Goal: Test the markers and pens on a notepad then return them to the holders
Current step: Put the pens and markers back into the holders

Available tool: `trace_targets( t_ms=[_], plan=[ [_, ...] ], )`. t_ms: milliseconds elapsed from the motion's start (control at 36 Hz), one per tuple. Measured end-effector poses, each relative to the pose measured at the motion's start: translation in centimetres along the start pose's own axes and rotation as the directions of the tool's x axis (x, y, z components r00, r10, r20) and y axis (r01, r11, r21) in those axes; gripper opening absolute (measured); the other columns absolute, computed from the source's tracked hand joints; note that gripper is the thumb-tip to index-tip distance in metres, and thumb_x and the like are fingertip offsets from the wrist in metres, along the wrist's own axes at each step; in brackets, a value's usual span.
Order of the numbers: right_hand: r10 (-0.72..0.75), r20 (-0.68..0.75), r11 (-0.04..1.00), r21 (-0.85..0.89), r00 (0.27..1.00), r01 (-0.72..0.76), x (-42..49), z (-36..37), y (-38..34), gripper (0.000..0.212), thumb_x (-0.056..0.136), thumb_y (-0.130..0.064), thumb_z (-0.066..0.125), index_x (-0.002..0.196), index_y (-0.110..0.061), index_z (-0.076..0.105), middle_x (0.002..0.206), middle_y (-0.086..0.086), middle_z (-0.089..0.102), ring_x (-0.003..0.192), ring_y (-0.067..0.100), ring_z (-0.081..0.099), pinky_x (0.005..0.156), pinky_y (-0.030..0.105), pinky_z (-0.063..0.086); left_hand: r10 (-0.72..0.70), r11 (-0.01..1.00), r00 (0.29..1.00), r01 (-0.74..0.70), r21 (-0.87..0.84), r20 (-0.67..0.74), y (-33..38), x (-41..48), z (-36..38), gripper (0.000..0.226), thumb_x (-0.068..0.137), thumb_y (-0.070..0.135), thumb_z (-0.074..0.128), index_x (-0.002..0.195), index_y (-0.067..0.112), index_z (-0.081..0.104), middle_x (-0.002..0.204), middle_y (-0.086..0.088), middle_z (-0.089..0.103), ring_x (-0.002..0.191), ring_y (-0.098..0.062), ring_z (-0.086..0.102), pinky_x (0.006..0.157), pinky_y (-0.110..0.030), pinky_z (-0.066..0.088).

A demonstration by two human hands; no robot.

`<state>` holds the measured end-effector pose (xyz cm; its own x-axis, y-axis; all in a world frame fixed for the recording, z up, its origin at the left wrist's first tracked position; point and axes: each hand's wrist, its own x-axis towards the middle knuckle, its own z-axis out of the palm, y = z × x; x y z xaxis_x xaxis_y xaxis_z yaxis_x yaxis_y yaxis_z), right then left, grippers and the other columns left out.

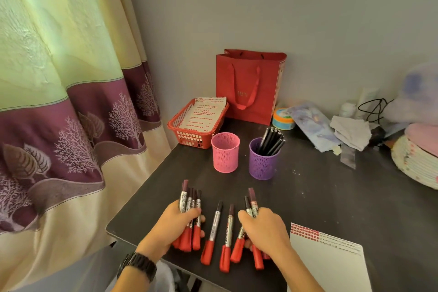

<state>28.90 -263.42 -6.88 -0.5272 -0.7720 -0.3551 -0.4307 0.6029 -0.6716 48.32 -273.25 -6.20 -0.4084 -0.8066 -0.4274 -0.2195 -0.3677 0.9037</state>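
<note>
Lowest at left, left hand curled round a fanned bundle of red markers, four or five going by the dark caps, red ends close to the table edge. Rightward, two loose markers flat on the dark top, side by side, untouched. Then right hand closed over a second bundle, three or perhaps four, count unsure under the fingers. Lower right, one notepad, rows of red test marks along its top. Higher up, two cups: pink holder, seemingly empty; purple holder with some seven or eight black pens. Likely trouble: splayed grips letting a marker slide out and roll off the near edge; a light mesh cup tipping under a whole bundle dropped in aslant.
</note>
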Motion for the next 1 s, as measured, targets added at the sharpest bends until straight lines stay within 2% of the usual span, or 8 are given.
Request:
trace_targets(
  t_ms=[83,167,306,417,556,667,861,1000],
  plan=[
    [0.062,0.074,0.926,0.369,0.995,-0.085,0.4,-0.4,0.7,0.03,0.08,-0.04,0.055,0.085,-0.012,0.068,0.073,0.007,0.076,0.066,0.021,0.074,0.063,0.034,0.062,0.011,0.984,0.998,-0.021,-0.176,-0.061,-0.3,0.3,0.0,0.022,0.098,0.006,0.056,0.118,-0.001,0.049,0.092,-0.022,0.071,0.066,-0.036,0.068,0.056,-0.041,0.059],
    [0.079,0.19,0.71,0.678,0.979,-0.189,0.7,-0.8,0.8,0.013,0.088,-0.015,0.057,0.094,-0.003,0.061,0.077,0.019,0.076,0.063,0.028,0.072,0.059,0.036,0.059,0.034,0.97,0.991,-0.064,-0.235,-0.131,-0.5,0.8,0.1,0.019,0.098,0.008,0.056,0.114,-0.001,0.05,0.083,-0.015,0.067,0.059,-0.029,0.064,0.055,-0.04,0.057],
    [0.081,0.233,0.454,0.857,0.969,-0.244,1.1,-1.0,0.4,0.006,0.092,0.002,0.052,0.09,-0.002,0.056,0.061,0.016,0.063,0.046,0.025,0.06,0.054,0.039,0.058,0.033,0.937,0.993,-0.071,-0.343,-0.116,-0.6,1.5,0.6,0.02,0.093,0.007,0.062,0.109,-0.001,0.052,0.071,-0.011,0.06,0.054,-0.023,0.057,0.053,-0.037,0.054],
    [0.05,0.273,0.256,0.926,0.961,-0.277,1.9,-1.3,-0.2,0.01,0.098,-0.014,0.059,0.088,-0.011,0.058,0.052,0.002,0.046,0.035,0.012,0.041,0.043,0.024,0.039,0.042,0.871,0.994,-0.084,-0.484,-0.097,0.2,2.2,1.1,0.031,0.088,0.003,0.066,0.118,0.006,0.056,0.073,-0.01,0.058,0.055,-0.021,0.057,0.053,-0.035,0.055],
    [-0.05,0.245,0.181,0.956,0.968,-0.232,3.0,-3.4,-2.9,0.019,0.097,-0.024,0.059,0.09,-0.006,0.064,0.05,-0.001,0.039,0.034,0.009,0.034,0.035,0.023,0.033,0.13,0.756,0.989,-0.146,-0.638,-0.073,3.4,3.8,1.5,0.034,0.087,0.006,0.065,0.119,0.006,0.054,0.079,-0.009,0.066,0.056,-0.023,0.06,0.053,-0.035,0.055],
    [-0.129,0.108,0.167,0.982,0.986,-0.086,4.2,-5.5,-6.3,0.031,0.099,-0.028,0.055,0.103,-0.002,0.071,0.064,0.003,0.059,0.049,0.013,0.054,0.058,0.03,0.045,0.23,0.683,0.97,-0.221,-0.696,-0.082,6.9,5.6,1.8,0.048,0.071,0.012,0.075,0.115,0.009,0.054,0.106,-0.02,0.073,0.078,-0.032,0.072,0.065,-0.039,0.059],
    [-0.124,-0.071,0.141,0.986,0.99,0.088,7.5,-8.2,-11.5,0.03,0.1,-0.039,0.055,0.102,-0.015,0.072,0.086,0.007,0.077,0.074,0.017,0.076,0.07,0.035,0.054,0.307,0.717,0.925,-0.378,-0.586,-0.222,12.3,9.7,3.3,0.012,0.091,0.015,0.067,0.097,0.008,0.059,0.069,-0.006,0.064,0.056,-0.021,0.064,0.054,-0.033,0.055],
    [-0.052,-0.216,0.16,0.962,0.975,0.221,10.5,-8.1,-14.4,0.018,0.103,-0.03,0.053,0.099,-0.02,0.067,0.078,0.001,0.078,0.086,0.021,0.073,0.074,0.036,0.051,0.367,0.707,0.869,-0.493,-0.507,-0.333,14.6,12.6,5.0,0.014,0.091,0.017,0.067,0.103,0.01,0.063,0.073,-0.003,0.072,0.063,-0.02,0.07,0.056,-0.03,0.057]
  ],
)
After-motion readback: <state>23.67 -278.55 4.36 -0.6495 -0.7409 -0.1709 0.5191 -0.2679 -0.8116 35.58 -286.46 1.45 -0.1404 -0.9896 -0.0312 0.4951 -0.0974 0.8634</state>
